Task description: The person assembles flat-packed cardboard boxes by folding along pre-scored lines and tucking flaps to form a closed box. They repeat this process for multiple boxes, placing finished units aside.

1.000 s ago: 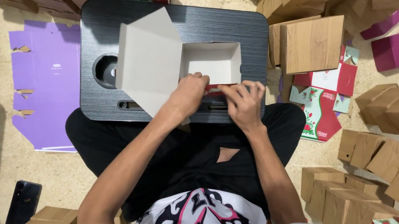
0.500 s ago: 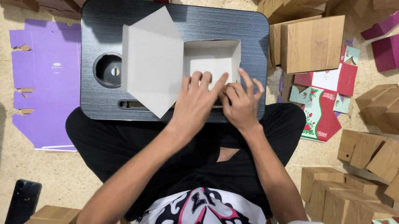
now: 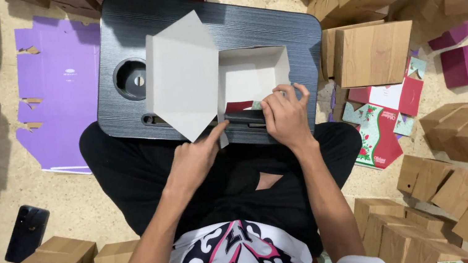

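A grey cardboard box (image 3: 238,77) lies open on the dark tabletop (image 3: 267,26), its lid flap spread leftward. At the box's near wall, the left hand (image 3: 194,159) points one finger at the edge, holding nothing. Right of it, the right hand (image 3: 287,118) presses curled fingers (image 3: 278,96) onto that wall.

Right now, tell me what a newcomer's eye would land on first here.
First, the open grey cardboard box with its wide lid flap, in the middle on the black lap tray. The left hand and right hand work at the box's near edge. Around the seated person, wood-patterned boxes crowd the floor to the right, and a flat purple sheet lies to the left.
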